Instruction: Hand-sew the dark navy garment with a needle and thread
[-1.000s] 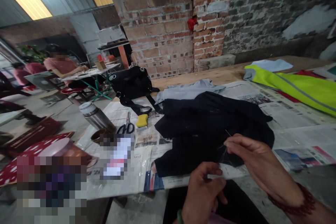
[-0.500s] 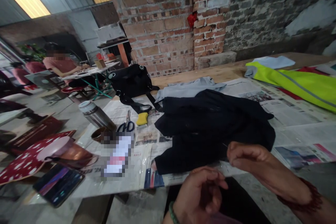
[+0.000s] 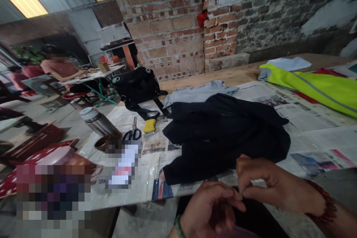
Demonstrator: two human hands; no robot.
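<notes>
My right hand (image 3: pixel 263 180) is closed in a pinch, thumb against fingertips, with a red bead bracelet at its wrist. Whatever it pinches is too small to make out. Close by on the left is my left hand (image 3: pixel 213 206), palm up, its fingers curled and closed, a green bangle on the wrist. The fingertips of both hands meet or nearly meet; what lies between them cannot be seen. Just beyond the hands, a dark navy garment (image 3: pixel 223 134) lies spread on the newspaper-covered table (image 3: pixel 309 135).
Left of the garment are a yellow sponge-like piece (image 3: pixel 149 126), scissors (image 3: pixel 135 133), a steel flask (image 3: pixel 102 124) and a black bag (image 3: pixel 136 85). Light grey cloth (image 3: pixel 195 93) lies behind it, a neon-yellow vest (image 3: pixel 315 85) to the right. Another person (image 3: pixel 65 68) sits at a farther table.
My right hand has moved down and left, away from the garment's edge, bringing its pinched fingers to the left fingertips. My left hand has barely moved.
</notes>
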